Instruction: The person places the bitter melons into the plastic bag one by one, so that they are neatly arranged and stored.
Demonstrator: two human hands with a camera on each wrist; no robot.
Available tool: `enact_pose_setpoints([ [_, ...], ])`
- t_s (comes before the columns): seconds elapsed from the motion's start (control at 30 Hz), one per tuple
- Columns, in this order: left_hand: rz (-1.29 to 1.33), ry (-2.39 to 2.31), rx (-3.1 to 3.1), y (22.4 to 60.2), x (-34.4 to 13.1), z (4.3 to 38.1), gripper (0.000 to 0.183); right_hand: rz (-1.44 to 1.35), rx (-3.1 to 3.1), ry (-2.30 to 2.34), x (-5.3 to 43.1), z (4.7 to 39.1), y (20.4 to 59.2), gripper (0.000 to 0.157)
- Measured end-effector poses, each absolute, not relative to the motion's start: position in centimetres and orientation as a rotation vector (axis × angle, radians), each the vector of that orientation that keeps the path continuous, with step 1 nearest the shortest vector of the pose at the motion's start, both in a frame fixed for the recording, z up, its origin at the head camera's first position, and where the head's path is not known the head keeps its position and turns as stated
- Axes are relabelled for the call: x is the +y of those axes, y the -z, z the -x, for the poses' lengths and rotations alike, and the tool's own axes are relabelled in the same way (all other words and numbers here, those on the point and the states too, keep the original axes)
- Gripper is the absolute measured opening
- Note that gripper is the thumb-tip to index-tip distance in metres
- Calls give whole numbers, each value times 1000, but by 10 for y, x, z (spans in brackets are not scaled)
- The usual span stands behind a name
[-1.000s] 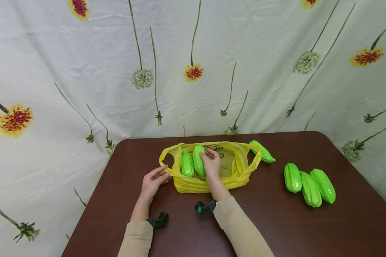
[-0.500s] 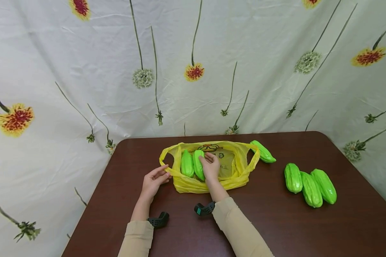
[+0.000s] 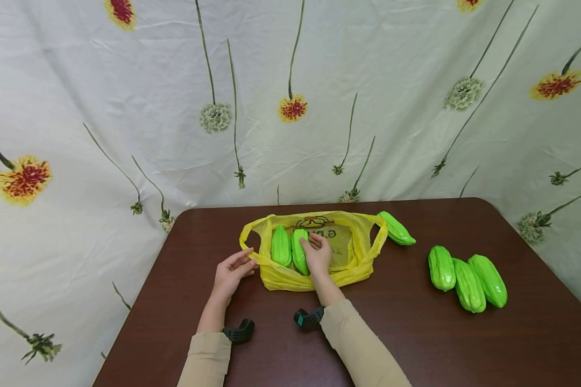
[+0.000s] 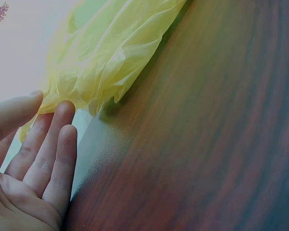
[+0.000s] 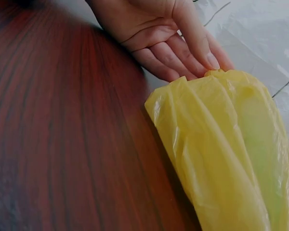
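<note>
A yellow plastic bag (image 3: 295,280) lies with its mouth open on the dark table. At the left handle, my left hand (image 3: 229,274) pinches the bag's edge between thumb and finger; the left wrist view shows its thumb (image 4: 14,113) against the yellow plastic (image 4: 115,57). Inside the bag, my right hand (image 3: 319,257) grips a bright green ribbed fruit (image 3: 300,251), papaya-like in shape. A similar green fruit (image 3: 281,247) lies just left of it. The right wrist view shows the left hand at the bag's edge (image 5: 207,139); the right hand is out of that view.
Another green fruit (image 3: 398,230) lies behind the bag's right handle. Three more, including a green fruit (image 3: 469,285), sit together on the right of the brown table (image 3: 392,322). A flowered white cloth (image 3: 252,150) hangs behind the table.
My right hand and the green fruit it holds have moved slightly down, deeper toward the bag's near side. The bag's right handle has drawn in a little. My left hand has stayed put.
</note>
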State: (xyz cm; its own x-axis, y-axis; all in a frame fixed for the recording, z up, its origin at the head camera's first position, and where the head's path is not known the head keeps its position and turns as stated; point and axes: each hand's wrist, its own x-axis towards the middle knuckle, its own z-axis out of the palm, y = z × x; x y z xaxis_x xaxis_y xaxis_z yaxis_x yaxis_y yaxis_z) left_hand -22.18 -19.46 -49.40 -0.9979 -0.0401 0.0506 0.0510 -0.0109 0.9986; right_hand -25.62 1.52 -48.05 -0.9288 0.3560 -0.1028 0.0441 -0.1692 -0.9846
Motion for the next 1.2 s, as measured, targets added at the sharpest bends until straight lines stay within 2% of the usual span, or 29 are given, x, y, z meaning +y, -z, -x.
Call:
enact_pose_setpoints([
  [0.43,-36,2218,-2176,491,-194,221,42,441,-1885,-2176,16,256,483,38],
  [0.73,-36,2207,-2204,469,-189,211,41,452,-1904,-2180,16,257,483,41],
  [1.2,-32,2215,-2196,468,-188,210,41,463,-1939,-2251,24,254,472,40],
])
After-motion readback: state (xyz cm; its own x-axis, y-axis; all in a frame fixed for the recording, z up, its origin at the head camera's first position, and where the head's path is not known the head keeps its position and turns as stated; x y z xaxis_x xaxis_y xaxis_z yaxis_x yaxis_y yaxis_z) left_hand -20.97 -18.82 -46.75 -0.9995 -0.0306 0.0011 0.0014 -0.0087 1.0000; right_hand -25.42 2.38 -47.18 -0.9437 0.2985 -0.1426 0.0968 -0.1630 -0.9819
